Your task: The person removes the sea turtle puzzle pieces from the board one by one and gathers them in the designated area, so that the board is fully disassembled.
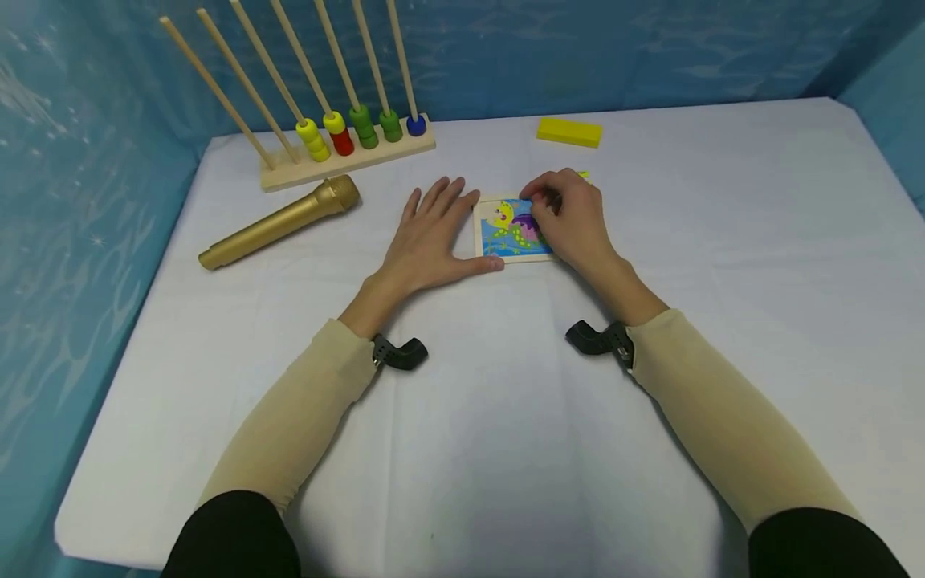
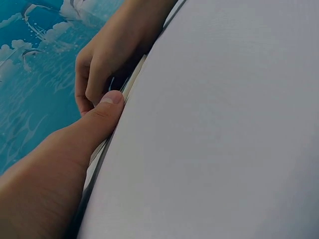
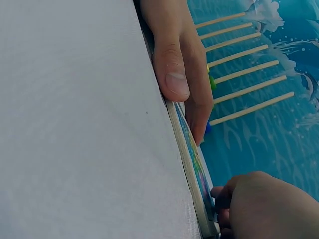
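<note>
A small picture puzzle (image 1: pixel 506 241) with a pale wooden frame lies on the table, showing a yellow and purple creature on blue. My left hand (image 1: pixel 428 245) is spread at its left side, with the index fingertip at the top left corner and the thumb on the lower edge. Over the puzzle's right part, my right hand (image 1: pixel 574 221) has thumb and fingers curled in a pinch on a puzzle piece, mostly hidden by the fingers. Just behind that hand a small yellow-green bit (image 1: pixel 584 174) peeks out.
A wooden bead rack (image 1: pixel 347 166) with tall rods and coloured rings stands at the back left. In front of it lies a gold microphone (image 1: pixel 278 225). A yellow block (image 1: pixel 569 132) sits near the back edge of the white table (image 1: pixel 759 241).
</note>
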`<control>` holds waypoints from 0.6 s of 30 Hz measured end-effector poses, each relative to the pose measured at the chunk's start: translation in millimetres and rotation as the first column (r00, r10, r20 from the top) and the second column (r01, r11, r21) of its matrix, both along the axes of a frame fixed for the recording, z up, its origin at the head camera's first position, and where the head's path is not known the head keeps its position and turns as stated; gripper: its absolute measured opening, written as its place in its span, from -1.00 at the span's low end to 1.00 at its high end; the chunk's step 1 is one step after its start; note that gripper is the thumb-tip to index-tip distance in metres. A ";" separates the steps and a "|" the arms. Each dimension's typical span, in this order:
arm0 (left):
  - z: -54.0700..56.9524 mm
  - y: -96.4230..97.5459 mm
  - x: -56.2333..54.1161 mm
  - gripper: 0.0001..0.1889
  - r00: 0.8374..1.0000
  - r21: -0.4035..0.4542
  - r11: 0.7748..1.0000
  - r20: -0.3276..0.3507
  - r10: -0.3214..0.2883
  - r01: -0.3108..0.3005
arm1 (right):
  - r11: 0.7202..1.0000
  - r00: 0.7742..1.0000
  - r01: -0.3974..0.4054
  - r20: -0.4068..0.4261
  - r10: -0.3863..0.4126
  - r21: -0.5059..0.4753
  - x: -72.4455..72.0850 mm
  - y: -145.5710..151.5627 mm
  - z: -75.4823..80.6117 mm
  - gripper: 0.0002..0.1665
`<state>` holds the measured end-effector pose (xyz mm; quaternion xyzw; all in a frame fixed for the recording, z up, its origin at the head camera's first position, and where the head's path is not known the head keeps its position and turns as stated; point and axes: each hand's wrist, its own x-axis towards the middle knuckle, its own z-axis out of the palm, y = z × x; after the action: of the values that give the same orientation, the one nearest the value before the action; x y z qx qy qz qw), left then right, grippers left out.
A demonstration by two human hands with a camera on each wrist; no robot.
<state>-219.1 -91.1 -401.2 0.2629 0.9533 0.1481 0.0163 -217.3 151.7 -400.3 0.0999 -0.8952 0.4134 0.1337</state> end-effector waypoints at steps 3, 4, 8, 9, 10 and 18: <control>-0.1 0.6 -0.2 0.18 1.000 0.002 1.000 0.003 0.001 -0.001 | 1.000 1.000 -0.021 -0.008 0.021 0.017 -0.7 0.1 0.0 -0.74; 0.0 0.3 0.0 0.18 1.000 -0.001 1.000 0.004 0.002 -0.002 | 1.000 1.000 -0.024 -0.007 0.024 0.020 -0.7 -0.4 -0.3 -0.75; 0.3 0.4 0.4 0.17 1.000 -0.005 1.000 0.005 0.006 -0.006 | 0.999 1.000 -0.029 -0.005 0.030 0.037 -1.2 -2.4 0.0 -0.76; 0.3 0.7 0.5 0.17 1.000 -0.006 1.000 0.005 0.007 -0.007 | 0.999 1.000 -0.030 -0.005 0.031 0.041 -1.2 -2.8 0.2 -0.76; -0.1 0.9 0.5 0.17 1.000 -0.006 1.000 0.005 0.008 -0.008 | 0.998 0.999 -0.033 -0.005 0.033 0.046 -1.5 -2.9 0.1 -0.77; 0.3 1.9 -0.7 0.17 1.000 -0.019 1.000 0.010 0.007 -0.007 | 0.998 0.999 -0.038 -0.002 0.038 0.058 -1.9 -2.8 1.8 -0.77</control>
<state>-219.8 -89.2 -400.8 0.2584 0.9555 0.1404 0.0231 -219.2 148.9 -398.5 0.1212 -0.9044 0.3896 0.1243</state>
